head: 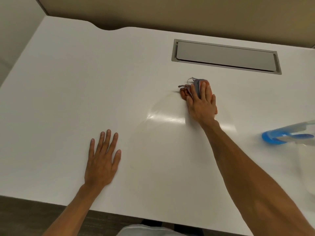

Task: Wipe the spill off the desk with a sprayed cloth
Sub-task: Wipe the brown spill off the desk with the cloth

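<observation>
Left hand (102, 160) flat, fingers spread, palm down; right hand (201, 103) pressing down, arm extended.

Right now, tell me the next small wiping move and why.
Probably drag the cloth under the right hand leftward over the faint brownish streak beside it, since that mark shows on the desk just left of the cloth. The left hand lies flat and can brace.
</observation>
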Motion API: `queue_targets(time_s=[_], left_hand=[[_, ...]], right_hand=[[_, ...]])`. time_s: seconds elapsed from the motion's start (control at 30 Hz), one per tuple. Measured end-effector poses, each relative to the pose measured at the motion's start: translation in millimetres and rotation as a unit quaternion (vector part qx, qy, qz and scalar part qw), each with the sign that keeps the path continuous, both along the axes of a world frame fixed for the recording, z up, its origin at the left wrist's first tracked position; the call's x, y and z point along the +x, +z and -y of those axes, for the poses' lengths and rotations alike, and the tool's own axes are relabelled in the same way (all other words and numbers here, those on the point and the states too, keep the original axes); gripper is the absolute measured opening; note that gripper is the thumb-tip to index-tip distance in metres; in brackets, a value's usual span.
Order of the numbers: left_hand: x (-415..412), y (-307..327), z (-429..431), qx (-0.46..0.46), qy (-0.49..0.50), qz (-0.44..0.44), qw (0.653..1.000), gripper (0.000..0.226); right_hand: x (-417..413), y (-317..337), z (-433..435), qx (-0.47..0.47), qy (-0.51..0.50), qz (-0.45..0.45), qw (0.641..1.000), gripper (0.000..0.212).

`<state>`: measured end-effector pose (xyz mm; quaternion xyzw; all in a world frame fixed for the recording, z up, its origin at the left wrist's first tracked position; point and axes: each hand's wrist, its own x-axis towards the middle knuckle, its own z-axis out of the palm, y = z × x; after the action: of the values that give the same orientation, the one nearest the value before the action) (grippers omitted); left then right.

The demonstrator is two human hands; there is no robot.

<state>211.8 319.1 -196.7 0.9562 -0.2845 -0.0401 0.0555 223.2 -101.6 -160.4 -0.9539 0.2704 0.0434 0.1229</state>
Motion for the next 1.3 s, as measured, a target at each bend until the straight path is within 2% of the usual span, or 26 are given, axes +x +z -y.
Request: queue_targets(time_s=[0.23, 0.37, 0.47, 0.57, 0.7, 0.8, 0.87, 0.93, 1.1, 1.3], left_hand=[[1.9, 1.6, 0.9, 0.003, 0.004, -0.008, 1.0, 0.064], [2.8, 1.6, -1.0, 0.003, 0.002, -0.007, 1.0, 0.064], [2.9, 1.9, -1.0, 0.005, 0.0, -0.004, 1.0, 0.065], [2.4, 2.0, -0.6, 0.004, -0.002, -0.004, 1.0, 0.065], [0.6, 2.0, -0.2, -0.001, -0.002, -0.005, 1.0, 0.064], [0.9, 2.3, 0.8, -0.004, -0.001, -0.009, 1.0, 0.064], [1.1, 2.5, 1.4, -0.001, 0.003, -0.007, 1.0, 0.064], [0.9, 2.5, 1.8, 0.0, 0.002, -0.008, 1.0, 0.064], [2.8, 1.6, 0.2, -0.002, -0.002, -0.005, 1.0, 0.064], [4.7, -1.3, -5.2, -0.003, -0.015, -0.009, 1.0, 0.06]], right_hand=[[47.5, 4.5, -68.6, -0.025, 0.157, -0.01, 0.987, 0.058], [19.4, 1.6, -141.1, -0.01, 0.28, 0.0, 0.96, 0.057], [-10.5, -2.9, -155.2, -0.011, 0.344, 0.013, 0.939, 0.057], [-15.1, -3.8, -124.6, -0.026, 0.309, 0.035, 0.95, 0.054], [-19.9, -4.4, -49.1, -0.041, 0.149, 0.029, 0.988, 0.053], [-33.6, -7.3, -12.9, -0.042, 0.069, 0.016, 0.997, 0.054], [-31.2, -8.2, -19.0, -0.049, 0.052, 0.011, 0.997, 0.055], [-23.2, -6.5, -45.0, -0.046, 0.075, 0.011, 0.996, 0.056], [-31.1, -3.0, -146.0, -0.009, 0.223, 0.031, 0.974, 0.056], [-126.4, -12.0, -227.4, 0.01, 0.359, 0.032, 0.933, 0.059]])
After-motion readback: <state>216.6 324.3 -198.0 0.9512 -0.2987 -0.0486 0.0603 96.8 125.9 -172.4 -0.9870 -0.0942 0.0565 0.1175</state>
